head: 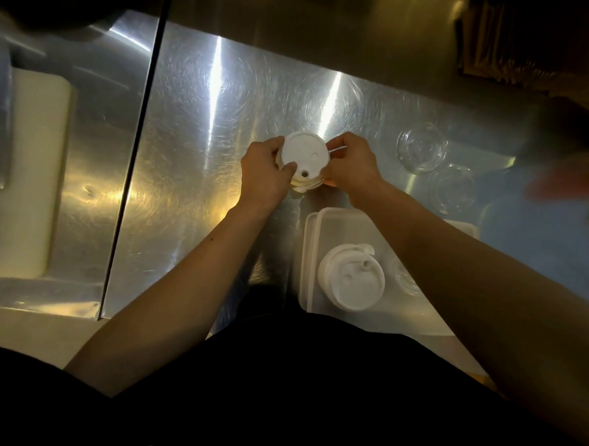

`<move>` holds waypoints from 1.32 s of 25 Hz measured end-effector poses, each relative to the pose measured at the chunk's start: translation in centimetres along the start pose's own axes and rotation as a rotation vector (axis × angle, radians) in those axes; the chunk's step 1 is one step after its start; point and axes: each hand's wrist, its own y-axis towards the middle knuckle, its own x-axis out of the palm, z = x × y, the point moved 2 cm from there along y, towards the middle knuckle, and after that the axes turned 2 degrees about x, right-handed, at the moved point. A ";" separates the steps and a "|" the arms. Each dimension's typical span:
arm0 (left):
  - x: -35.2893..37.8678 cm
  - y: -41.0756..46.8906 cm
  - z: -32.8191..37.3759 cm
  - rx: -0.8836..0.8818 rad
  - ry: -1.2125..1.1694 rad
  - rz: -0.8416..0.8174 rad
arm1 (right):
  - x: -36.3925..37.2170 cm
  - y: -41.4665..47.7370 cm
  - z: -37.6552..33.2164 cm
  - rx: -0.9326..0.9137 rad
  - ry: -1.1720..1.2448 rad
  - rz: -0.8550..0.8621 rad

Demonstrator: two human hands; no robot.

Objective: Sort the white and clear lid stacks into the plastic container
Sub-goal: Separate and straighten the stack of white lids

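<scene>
Gripping a stack of white round plastic lids (303, 162) above the steel bench (196, 122), left hand (263, 173) and right hand (352, 166) fingers are closed around it. One white lid stack (350, 282) is already placed in the translucent plastic container (310, 257); two clear lid stacks (421, 146) remain outside.

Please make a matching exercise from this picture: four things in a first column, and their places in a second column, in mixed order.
Things:
1. white lid stack
2. second white lid stack
3. clear lid stacks
4. white block

Places:
A. far left of the steel counter
B. inside the plastic container
C. held between left hand and right hand
D. on the counter, right of the hands

Pairs: 1-C, 2-B, 3-D, 4-A
</scene>
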 end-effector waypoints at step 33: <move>-0.9 -2.5 3.4 0.090 -0.015 0.041 | -5.5 -4.3 1.6 -0.132 0.101 0.010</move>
